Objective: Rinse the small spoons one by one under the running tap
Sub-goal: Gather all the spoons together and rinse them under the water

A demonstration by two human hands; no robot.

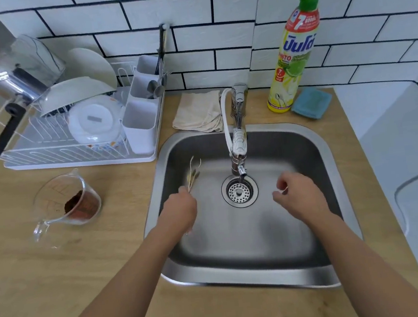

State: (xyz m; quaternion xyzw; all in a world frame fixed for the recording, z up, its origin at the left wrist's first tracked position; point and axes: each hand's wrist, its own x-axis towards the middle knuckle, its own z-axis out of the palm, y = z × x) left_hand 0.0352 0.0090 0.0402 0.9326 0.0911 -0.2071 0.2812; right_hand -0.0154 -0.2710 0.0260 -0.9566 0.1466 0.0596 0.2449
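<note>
Nearest, two bare forearms reach from the bottom edge over a wooden counter (60,269) into a steel sink (330,162). Left hand (180,212) has its fingers curled round a small bundle of thin gold-coloured spoons (193,176), which fan up and away from the fist near the sink's left wall. Right hand (299,195) is loosely curled on the other side of the drain (240,192); something thin and pale shows at its fingertips, possibly one spoon handle, but motion blur makes this uncertain. Between the hands, the tap (239,153) points down at the drain; whether water runs cannot be told.

To do this step well, probably keep the bundle gripped to the left, clear of the stream, pass one spoon at a time to the right hand, and turn its bowl directly beneath the spout.

Farther off, a measuring jug (64,200) with brown powder stands left, beyond it a dish rack (74,151). A cloth (198,113), detergent bottle (292,55) and blue sponge (311,102) line the tiled wall.
</note>
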